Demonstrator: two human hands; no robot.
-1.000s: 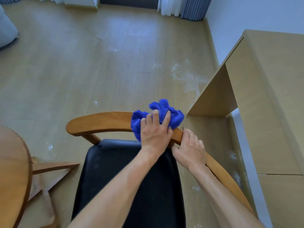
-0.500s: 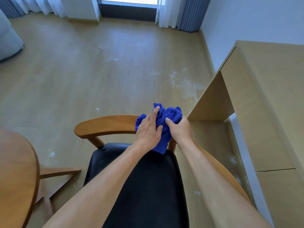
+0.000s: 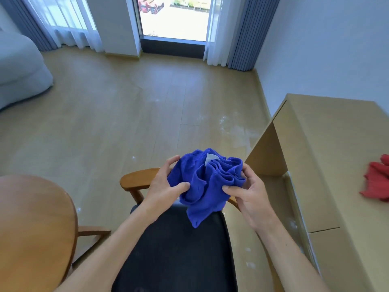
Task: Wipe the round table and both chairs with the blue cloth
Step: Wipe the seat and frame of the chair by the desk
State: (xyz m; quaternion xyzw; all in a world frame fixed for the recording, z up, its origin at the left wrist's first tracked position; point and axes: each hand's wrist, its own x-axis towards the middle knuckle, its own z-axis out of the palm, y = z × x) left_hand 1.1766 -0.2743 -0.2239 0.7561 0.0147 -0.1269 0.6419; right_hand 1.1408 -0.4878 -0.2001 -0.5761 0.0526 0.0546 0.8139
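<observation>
1. Wooden floor [image 3: 126, 123] beyond; chair [image 3: 179, 249] just below both hands.
2. Left hand [image 3: 166, 186] and right hand [image 3: 248, 194] grip the bunched blue cloth [image 3: 206, 184] between them, above the chair's black seat; tabletop [image 3: 31, 228] lies left.

Bright daylight from the window [image 3: 173, 17]; soft blur, wide-angle edge bending.
</observation>
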